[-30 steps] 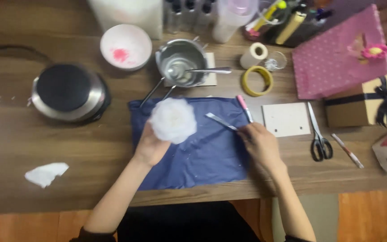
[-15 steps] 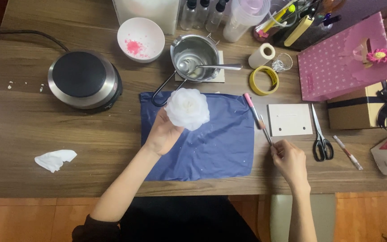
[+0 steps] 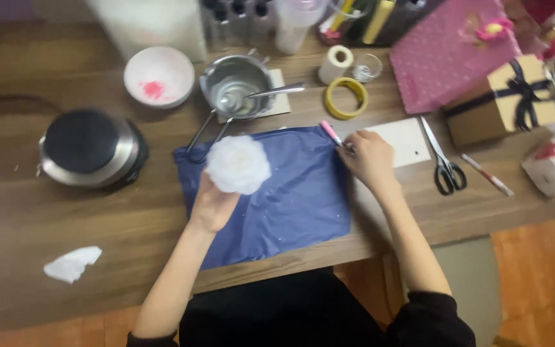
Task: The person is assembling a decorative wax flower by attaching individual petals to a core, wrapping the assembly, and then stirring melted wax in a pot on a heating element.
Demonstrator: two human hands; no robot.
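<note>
The pink-tipped tool [image 3: 330, 132] is lying at the top right corner of the blue sheet [image 3: 290, 199], w/ its long axis slanting from upper left down to lower right. The right hand [image 3: 367, 157] is being rested just beside its lower end, fingertips [image 3: 348, 146] touching or nearly touching it; the tool is thus lying up and to the left of that hand. Whether the fingers are actually pinched on the tool cannot be told, since the contact point is blurred. The right hand is much the nearer one to it.

The white fluffy flower [image 3: 237, 164] is being held up over the sheet's upper left part by the left hand [image 3: 214, 204], which is closed on it from below, fingers hidden under the petals. The flower is well apart from the tool, approx. across the sheet's width.

Around them on the surface [image 3: 27, 218]: a steel pot [image 3: 236, 87] w/ a spoon, just above the sheet; a white bowl [image 3: 159, 76] w/ pink residue; a round hot plate [image 3: 91, 149] to the left; a yellow tape ring [image 3: 346, 97]; scissors [image 3: 443, 160] beside a white card [image 3: 406, 138].

Vs. half a second ago: the right hand is now being seen up at the tool's end by the sheet's top corner, whereas it was lower down, near the sheet's right edge. The flower is being kept in about the same spot, left-hand hold unchanged.
</note>
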